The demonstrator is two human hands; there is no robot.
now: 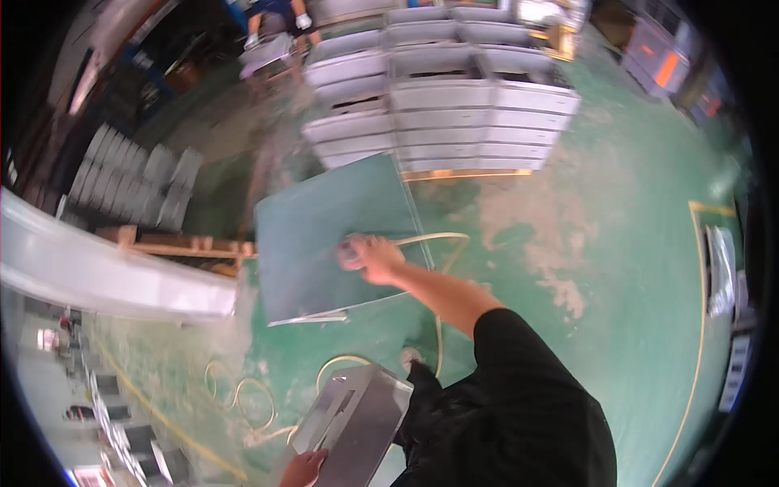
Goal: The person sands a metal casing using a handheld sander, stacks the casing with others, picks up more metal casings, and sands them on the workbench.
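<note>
My right hand (380,260) is wrapped around a round, reddish air sander (350,252), which sits over the grey-green table top (304,219). A pale yellow air hose (442,236) runs from that hand over the table's right edge and down to the floor. At the bottom, my left hand (304,469) grips the near edge of a grey metal box (365,426) with a long slot in one face. The box is tilted and held beside my body, off the table. Blur hides the sander's finer details.
Stacked grey metal boxes (442,122) stand on a wooden pallet beyond the table. More boxes (134,174) are piled at left, near a pallet (182,247) and a long white duct-like piece (114,264). Hose loops (256,406) lie on the green floor. Another person (280,16) works at the back.
</note>
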